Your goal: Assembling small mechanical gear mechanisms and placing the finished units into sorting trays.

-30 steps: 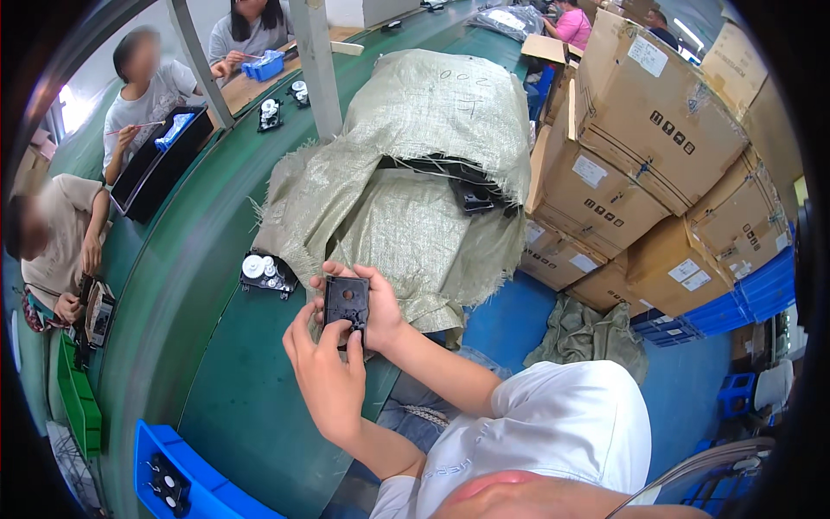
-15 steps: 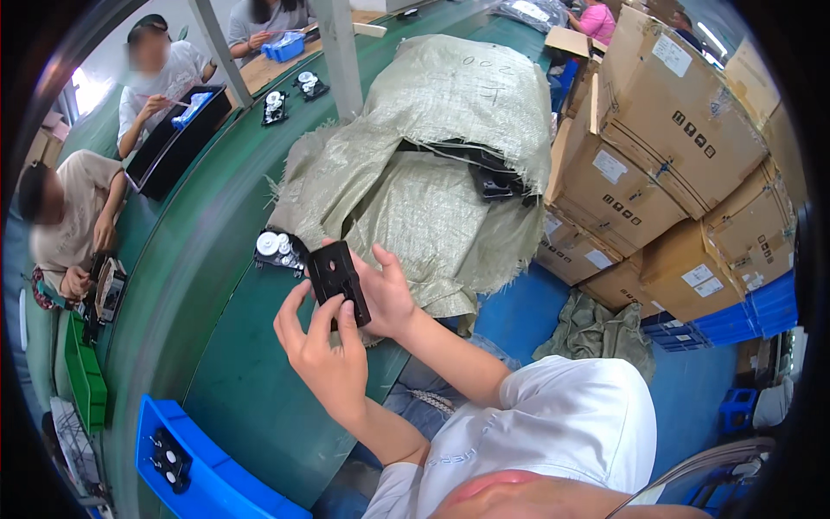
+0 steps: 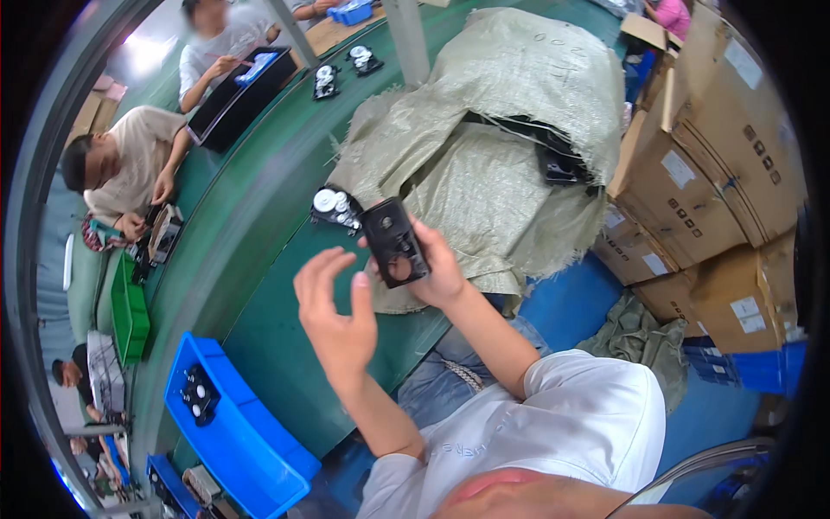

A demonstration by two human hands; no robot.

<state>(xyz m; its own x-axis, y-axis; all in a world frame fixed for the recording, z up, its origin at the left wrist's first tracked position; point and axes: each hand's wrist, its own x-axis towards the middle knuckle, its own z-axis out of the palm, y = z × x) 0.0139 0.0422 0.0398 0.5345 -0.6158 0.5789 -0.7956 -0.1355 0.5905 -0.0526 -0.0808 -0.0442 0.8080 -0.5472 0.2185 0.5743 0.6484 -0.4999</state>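
In my right hand (image 3: 443,272) is a black plastic housing (image 3: 389,227), rectangular, with a round opening near its lower end. The fingers curl behind it and are partly hidden. My left hand (image 3: 340,320) is open just left of the housing, fingers spread and holding nothing. Beyond the housing, on the green work surface, lies a black gear assembly (image 3: 335,208) with white gears. A large pale woven sack (image 3: 484,199) sits beside it, with black parts (image 3: 562,164) showing through its opening.
A blue bin (image 3: 259,445) at lower left holds a similar gear assembly (image 3: 201,396). Two more gear assemblies (image 3: 325,81) lie beside a metal post (image 3: 406,43). Co-workers sit across the green conveyor (image 3: 220,233), near a black tray (image 3: 233,108) and a green bin (image 3: 130,316). Cardboard boxes (image 3: 692,199) stand stacked at right.
My left fingers have come off the black housing and spread apart. The housing stays in my right hand, with a different face in view. The whole view has shifted, moving the surroundings rightward.
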